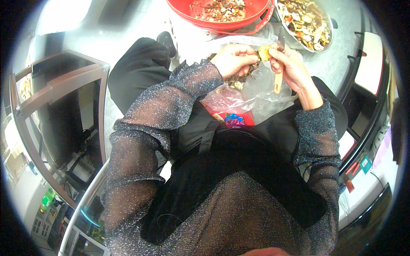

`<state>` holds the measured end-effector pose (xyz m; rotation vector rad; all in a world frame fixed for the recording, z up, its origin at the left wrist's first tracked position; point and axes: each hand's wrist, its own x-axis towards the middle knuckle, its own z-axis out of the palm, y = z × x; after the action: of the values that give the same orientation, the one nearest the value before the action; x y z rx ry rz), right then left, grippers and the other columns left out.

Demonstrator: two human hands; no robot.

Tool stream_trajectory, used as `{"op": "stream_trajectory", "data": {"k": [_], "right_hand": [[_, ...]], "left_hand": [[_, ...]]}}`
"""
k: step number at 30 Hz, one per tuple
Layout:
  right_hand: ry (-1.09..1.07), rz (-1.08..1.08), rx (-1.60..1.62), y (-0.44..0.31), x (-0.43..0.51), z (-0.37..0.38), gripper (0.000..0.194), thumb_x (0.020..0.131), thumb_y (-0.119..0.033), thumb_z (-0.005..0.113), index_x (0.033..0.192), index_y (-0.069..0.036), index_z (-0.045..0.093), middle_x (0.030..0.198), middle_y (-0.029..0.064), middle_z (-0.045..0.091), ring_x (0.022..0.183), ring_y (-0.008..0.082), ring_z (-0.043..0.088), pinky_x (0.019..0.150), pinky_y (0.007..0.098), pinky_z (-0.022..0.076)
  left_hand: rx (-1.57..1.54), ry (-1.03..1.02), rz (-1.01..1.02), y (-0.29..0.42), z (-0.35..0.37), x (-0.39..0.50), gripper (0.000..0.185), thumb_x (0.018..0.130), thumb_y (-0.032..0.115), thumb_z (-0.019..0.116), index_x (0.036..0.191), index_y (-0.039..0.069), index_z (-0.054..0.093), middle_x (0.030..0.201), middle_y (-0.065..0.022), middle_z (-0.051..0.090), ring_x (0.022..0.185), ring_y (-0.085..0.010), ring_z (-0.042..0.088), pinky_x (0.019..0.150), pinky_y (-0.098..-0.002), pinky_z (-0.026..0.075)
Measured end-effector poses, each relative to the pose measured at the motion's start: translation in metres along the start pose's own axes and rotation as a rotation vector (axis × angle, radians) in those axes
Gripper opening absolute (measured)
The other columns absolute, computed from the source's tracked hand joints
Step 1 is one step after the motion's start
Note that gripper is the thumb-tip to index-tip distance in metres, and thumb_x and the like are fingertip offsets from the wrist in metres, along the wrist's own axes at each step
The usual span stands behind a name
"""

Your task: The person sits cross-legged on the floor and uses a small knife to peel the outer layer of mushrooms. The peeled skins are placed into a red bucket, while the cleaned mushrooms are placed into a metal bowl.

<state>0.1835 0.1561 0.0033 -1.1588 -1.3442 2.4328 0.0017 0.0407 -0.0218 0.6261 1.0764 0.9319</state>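
Note:
In my right hand are a small knife, its wooden handle pointing down and its dark blade up, and a yellow piece that looks like a mushroom, pinched between thumb and finger. My left hand is at the left edge of that piece, thumb and fingertips closed together; whether they grip part of it or a small scrap is unclear. Under both hands, between my legs, lies an open clear plastic bag with brown scraps in it, partly hidden by my left hand.
Beyond the bag stand a red plastic basin with chopped pieces and, to its right, a metal bowl full of pale cut pieces. A brown-framed rack stands at left, a dark shelf unit at right. A red flowered item lies near my lap.

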Motion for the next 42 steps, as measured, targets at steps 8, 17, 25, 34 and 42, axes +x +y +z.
{"op": "stream_trajectory", "data": {"k": [8, 17, 25, 34, 42], "right_hand": [[0.32, -0.109, 0.113, -0.02, 0.014, -0.062, 0.017, 0.09, -0.019, 0.062, 0.096, -0.004, 0.058, 0.074, -0.0019, 0.054, 0.056, 0.0045, 0.042, 0.05, 0.0188, 0.0351], [0.391, -0.264, -0.561, -0.028, -0.011, -0.04, 0.026, 0.088, -0.024, 0.062, 0.104, -0.004, 0.061, 0.078, 0.0003, 0.057, 0.063, 0.0062, 0.048, 0.057, 0.0205, 0.041], [0.088, -0.445, -0.925, 0.017, -0.013, 0.048, 0.021, 0.084, -0.009, 0.066, 0.102, 0.0, 0.062, 0.09, 0.004, 0.066, 0.079, 0.0101, 0.06, 0.071, 0.0243, 0.0477], [0.037, -0.082, -0.239, 0.022, 0.0, 0.019, 0.018, 0.088, -0.019, 0.063, 0.095, -0.003, 0.063, 0.074, -0.0034, 0.057, 0.058, 0.0036, 0.045, 0.052, 0.0202, 0.0362], [-0.023, 0.123, 0.261, 0.006, -0.003, 0.015, 0.015, 0.091, -0.018, 0.06, 0.092, -0.003, 0.058, 0.071, -0.0032, 0.047, 0.052, 0.0025, 0.035, 0.048, 0.0182, 0.0297]], "left_hand": [[-0.668, -0.068, -0.115, 0.001, -0.002, 0.006, 0.055, 0.097, 0.04, 0.041, 0.123, -0.009, 0.042, 0.123, -0.0306, 0.051, 0.114, -0.0368, 0.055, 0.098, -0.0416, 0.046], [-0.72, -0.015, -0.071, 0.004, 0.003, 0.008, 0.062, 0.097, 0.049, 0.039, 0.119, -0.009, 0.044, 0.117, -0.0276, 0.053, 0.107, -0.0342, 0.058, 0.094, -0.0421, 0.049], [-0.727, -0.088, -0.054, -0.007, -0.001, 0.012, 0.058, 0.095, 0.051, 0.042, 0.108, -0.005, 0.052, 0.101, -0.0175, 0.06, 0.092, -0.0258, 0.062, 0.084, -0.035, 0.052], [-0.678, -0.008, -0.06, -0.007, 0.002, 0.012, 0.065, 0.094, 0.056, 0.042, 0.115, -0.006, 0.048, 0.111, -0.0163, 0.057, 0.101, -0.0245, 0.059, 0.091, -0.0354, 0.049], [-0.568, 0.131, 0.002, -0.012, 0.0, 0.009, 0.044, 0.096, 0.039, 0.048, 0.113, -0.001, 0.05, 0.109, -0.0133, 0.058, 0.1, -0.0248, 0.059, 0.09, -0.0373, 0.051]]}}
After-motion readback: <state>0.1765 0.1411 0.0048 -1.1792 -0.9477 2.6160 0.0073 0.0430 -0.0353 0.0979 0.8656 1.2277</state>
